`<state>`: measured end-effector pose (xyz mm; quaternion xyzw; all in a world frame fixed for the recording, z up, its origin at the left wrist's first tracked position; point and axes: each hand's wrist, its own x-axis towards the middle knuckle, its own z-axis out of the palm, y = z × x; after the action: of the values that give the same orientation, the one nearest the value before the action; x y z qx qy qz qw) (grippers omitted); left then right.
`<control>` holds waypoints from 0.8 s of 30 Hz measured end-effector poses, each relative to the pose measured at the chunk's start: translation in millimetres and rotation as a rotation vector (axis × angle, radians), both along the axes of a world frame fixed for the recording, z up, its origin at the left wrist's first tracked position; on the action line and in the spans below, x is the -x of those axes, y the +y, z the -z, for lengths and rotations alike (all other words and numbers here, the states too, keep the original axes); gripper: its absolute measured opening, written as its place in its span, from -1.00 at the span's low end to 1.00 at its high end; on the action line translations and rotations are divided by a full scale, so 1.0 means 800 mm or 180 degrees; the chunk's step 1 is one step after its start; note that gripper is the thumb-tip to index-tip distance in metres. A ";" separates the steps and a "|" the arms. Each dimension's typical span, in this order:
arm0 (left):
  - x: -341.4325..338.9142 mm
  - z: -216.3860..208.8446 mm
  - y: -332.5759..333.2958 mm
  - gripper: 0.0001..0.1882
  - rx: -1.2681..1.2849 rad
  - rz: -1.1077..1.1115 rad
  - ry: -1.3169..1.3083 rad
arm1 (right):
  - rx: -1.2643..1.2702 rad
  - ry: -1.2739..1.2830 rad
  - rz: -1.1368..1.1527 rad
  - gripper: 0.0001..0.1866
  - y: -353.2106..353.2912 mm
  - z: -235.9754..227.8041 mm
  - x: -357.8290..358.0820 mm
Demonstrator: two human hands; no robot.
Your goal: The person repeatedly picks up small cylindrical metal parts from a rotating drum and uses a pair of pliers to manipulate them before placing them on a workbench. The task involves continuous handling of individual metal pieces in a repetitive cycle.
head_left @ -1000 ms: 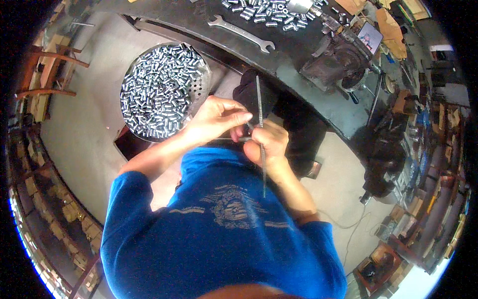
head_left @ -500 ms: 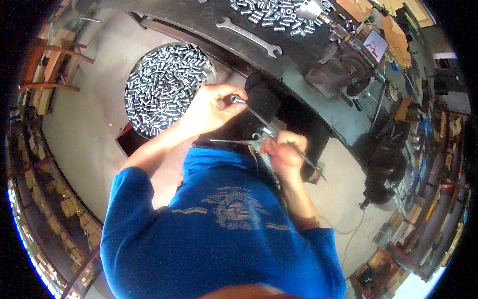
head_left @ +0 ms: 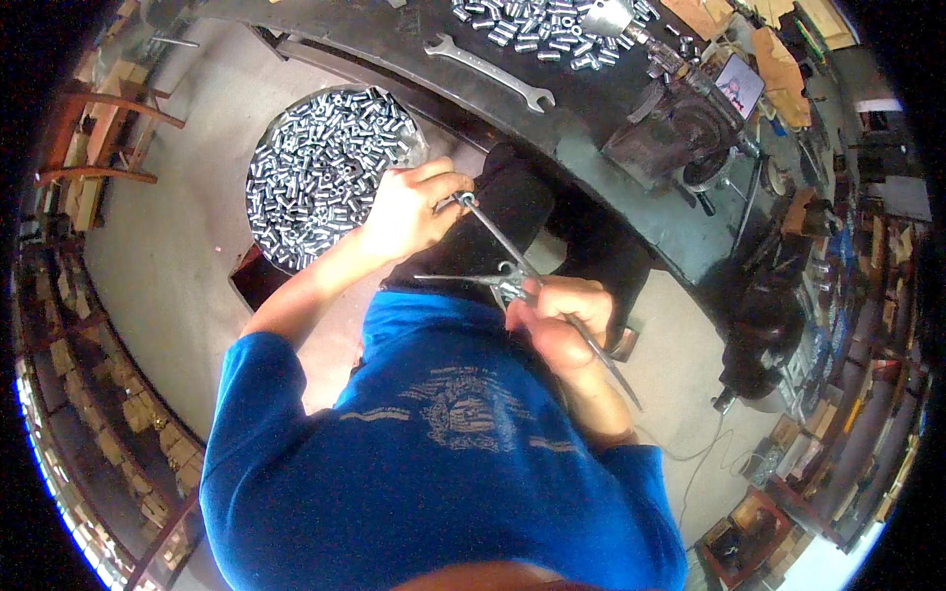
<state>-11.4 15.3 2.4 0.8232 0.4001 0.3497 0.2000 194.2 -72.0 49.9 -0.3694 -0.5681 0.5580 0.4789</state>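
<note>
My left hand (head_left: 416,215) has its fingers closed around a small shiny metal sleeve (head_left: 465,199). The upper end of a long thin metal rod (head_left: 500,233), tapered like a round file, meets that sleeve; whether it goes inside cannot be made out. Wrapped around the rod's lower part is my right hand (head_left: 567,317), and the pointed end sticks out below it. Over my lap, beside the right fingers, lies a silvery tool (head_left: 458,279) with a thin straight end, partly hidden by that hand.
A round container (head_left: 254,225) heaped with metal sleeves stands left of my hands. On the dark bench (head_left: 394,54) lie an open-ended wrench (head_left: 491,72) and a pile of sleeves (head_left: 537,25). Further right are a dark vise-like machine (head_left: 655,138) and a phone (head_left: 739,84).
My right hand has shifted slightly, turning the rod to a steeper slant. The rod's upper end is closer to the sleeve, and my left fingers have turned a little around it.
</note>
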 end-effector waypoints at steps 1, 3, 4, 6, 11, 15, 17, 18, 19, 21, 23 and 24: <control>0.000 0.000 0.000 -0.74 -0.0079 0.0020 0.0001 | 0.0105 0.0001 0.0025 -0.68 0.001 -0.001 -0.001; -0.001 -0.002 -0.001 -0.75 -0.0198 0.0114 0.0097 | 0.0178 0.0005 -0.0085 -0.73 0.004 0.002 0.000; -0.002 -0.005 -0.003 -0.75 -0.0246 0.0203 0.0184 | 0.0233 -0.0123 -0.0079 -0.73 0.005 0.003 0.001; -0.009 -0.006 -0.003 -0.74 -0.0398 0.0374 0.0109 | 0.0123 -0.0545 -0.0099 -0.69 0.011 0.024 0.004; -0.029 0.005 -0.004 -0.71 -0.0458 0.0683 0.0270 | -0.0702 -0.0876 0.0070 -0.60 0.033 0.056 0.015; -0.020 0.020 0.020 -0.77 -0.0399 0.0521 0.0633 | -0.0797 -0.0942 0.0293 -0.72 0.024 0.044 -0.008; -0.019 0.020 0.043 -0.76 -0.0393 0.0238 0.0575 | -0.0946 -0.0986 0.0903 -0.71 0.014 0.049 -0.010; -0.019 0.023 0.059 -0.76 -0.0427 0.0156 0.0532 | -0.1147 -0.1111 0.0829 -0.70 0.014 0.038 -0.021; -0.020 0.027 0.079 -0.75 -0.0466 0.0087 0.0467 | -0.1070 -0.1287 0.0982 -0.73 0.008 0.032 -0.027; -0.035 0.009 0.119 -0.76 -0.0247 0.0019 0.0445 | -0.0684 -0.0640 0.1079 -0.72 -0.002 0.029 -0.028; -0.057 -0.007 0.167 -0.75 -0.0329 -0.0051 0.0308 | -0.0749 -0.0516 0.0849 -0.71 -0.006 0.025 -0.029; -0.071 -0.019 0.192 -0.72 -0.0321 -0.0156 0.0456 | -0.0696 -0.0534 0.0746 -0.73 -0.008 0.023 -0.025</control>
<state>45.4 169.3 17.9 0.8451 0.4153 0.3144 0.1205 214.6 -78.0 31.3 -0.4240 -0.6165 0.4005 0.5289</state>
